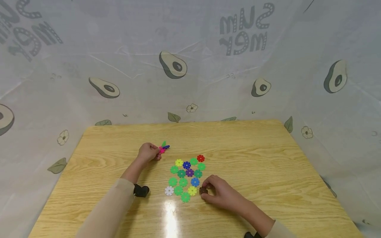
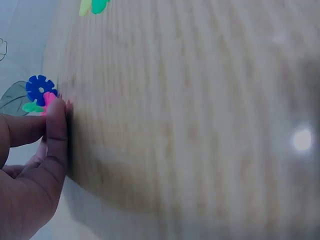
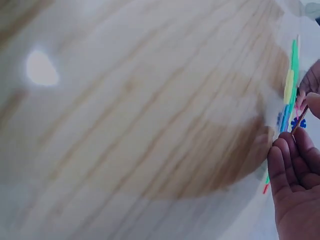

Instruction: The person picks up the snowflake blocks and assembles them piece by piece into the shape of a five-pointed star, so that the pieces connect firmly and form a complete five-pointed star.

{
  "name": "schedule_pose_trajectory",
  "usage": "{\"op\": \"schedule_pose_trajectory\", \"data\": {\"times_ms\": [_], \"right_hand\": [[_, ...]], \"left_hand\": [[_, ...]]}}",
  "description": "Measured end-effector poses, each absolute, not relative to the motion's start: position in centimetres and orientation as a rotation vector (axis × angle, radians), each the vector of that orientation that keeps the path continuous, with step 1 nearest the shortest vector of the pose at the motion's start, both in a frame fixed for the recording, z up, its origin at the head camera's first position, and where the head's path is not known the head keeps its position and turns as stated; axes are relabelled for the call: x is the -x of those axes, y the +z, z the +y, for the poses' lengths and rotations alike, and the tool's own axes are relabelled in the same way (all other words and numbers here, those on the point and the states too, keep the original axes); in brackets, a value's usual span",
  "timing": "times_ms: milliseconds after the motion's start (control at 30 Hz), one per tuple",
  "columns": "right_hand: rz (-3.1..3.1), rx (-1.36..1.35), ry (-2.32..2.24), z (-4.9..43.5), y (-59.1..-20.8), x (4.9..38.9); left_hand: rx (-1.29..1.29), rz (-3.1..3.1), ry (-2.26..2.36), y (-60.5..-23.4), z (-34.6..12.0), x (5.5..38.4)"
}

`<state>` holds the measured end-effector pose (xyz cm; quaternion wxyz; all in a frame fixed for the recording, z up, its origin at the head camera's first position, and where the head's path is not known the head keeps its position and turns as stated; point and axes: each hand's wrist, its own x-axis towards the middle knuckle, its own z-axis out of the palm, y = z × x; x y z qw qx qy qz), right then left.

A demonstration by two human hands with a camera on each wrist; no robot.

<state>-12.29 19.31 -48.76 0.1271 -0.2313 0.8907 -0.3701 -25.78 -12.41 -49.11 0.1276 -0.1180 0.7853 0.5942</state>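
Observation:
My left hand (image 1: 148, 152) pinches a pink notched disc (image 1: 162, 149) between thumb and fingers, toward the back left of the table. Joined to that pink disc are a blue disc (image 2: 41, 90) and a green disc (image 1: 164, 143), making a small cluster. At the front right, my right hand (image 1: 221, 193) pinches a brown notched disc (image 1: 203, 190) by its edges; it appears edge-on in the right wrist view. Just left of the right fingers lie a yellow disc (image 1: 192, 190) and a light blue disc (image 1: 195, 181).
Several more flat notched discs spread over the middle of the wooden table (image 1: 253, 148), among them a red disc (image 1: 200, 158), a purple disc (image 1: 189, 172) and a white disc (image 1: 169, 190). Behind the table hangs a pale avocado-print cloth (image 1: 208, 82).

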Motion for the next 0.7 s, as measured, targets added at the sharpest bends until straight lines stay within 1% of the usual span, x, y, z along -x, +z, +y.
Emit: {"op": "schedule_pose_trajectory", "data": {"times_ms": [200,300,700], "right_hand": [[2.577,0.655,-1.15,19.4,-48.6,12.8],[2.592,0.671,-1.174,19.5,-48.1,13.1],[2.695,0.76,-1.231,20.0,-47.5,13.6]], "left_hand": [[0.374,2.395,1.763,-49.4,-12.4,24.7],[0.344,2.46,1.764,-49.7,-12.5,24.1],[-0.109,2.639,1.582,-50.7,-11.5,21.0]]}}
